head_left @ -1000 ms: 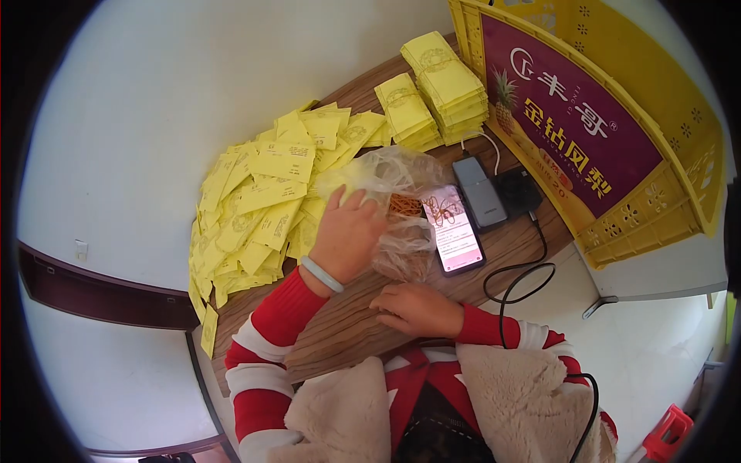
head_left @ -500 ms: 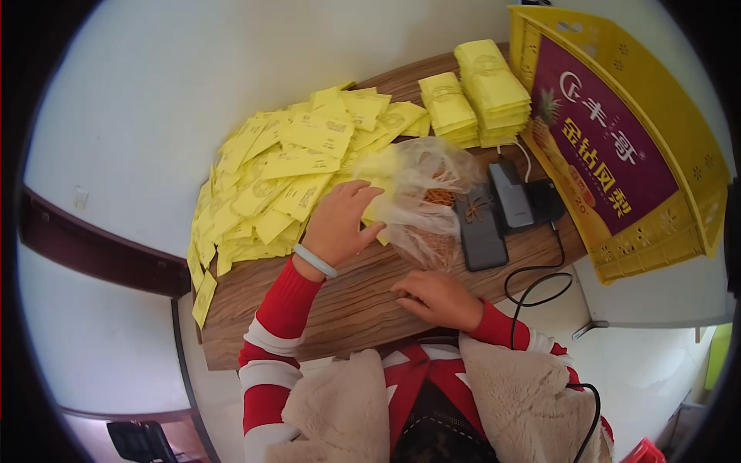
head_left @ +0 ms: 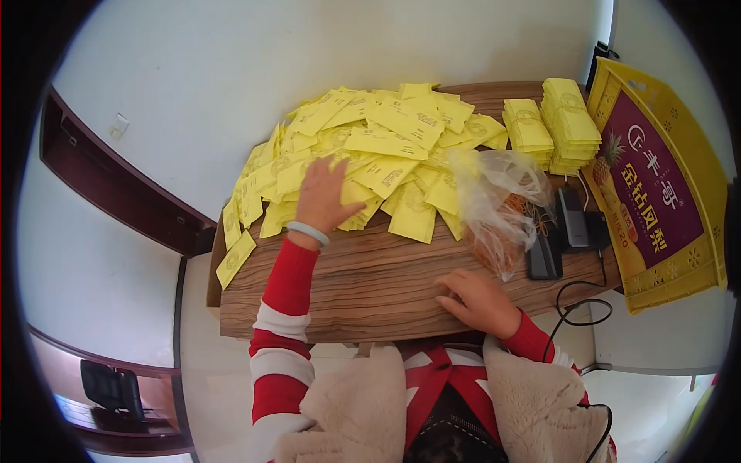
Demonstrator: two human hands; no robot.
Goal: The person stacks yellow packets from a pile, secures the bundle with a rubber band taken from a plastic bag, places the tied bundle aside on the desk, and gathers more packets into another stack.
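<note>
My left hand (head_left: 323,194), fingers spread, is over the front left part of a big heap of yellow printed packets (head_left: 370,139) and holds nothing. My right hand (head_left: 480,299) rests near the table's front edge with its fingers curled; nothing shows in it. Between the heap and a dark phone (head_left: 545,258) lies a clear plastic bag (head_left: 502,208) with orange-brown rubber bands (head_left: 515,208) in it. A few loose bands lie by the phone's top end. Two banded stacks of yellow packets, a shorter one (head_left: 528,127) and a taller one (head_left: 571,123), stand behind the bag.
A yellow crate (head_left: 679,285) with a purple label stands at the right. Beside the phone, a grey device (head_left: 571,216) lies by a black block with a cable (head_left: 575,305). One packet (head_left: 235,260) hangs at the left edge of the wooden table (head_left: 363,285). A black chair (head_left: 112,390) is at lower left.
The view has swung, shifting the table contents rightward. My left hand has left the plastic bag and moved left to the heap, its fingers spreading. The phone's screen has gone dark.
</note>
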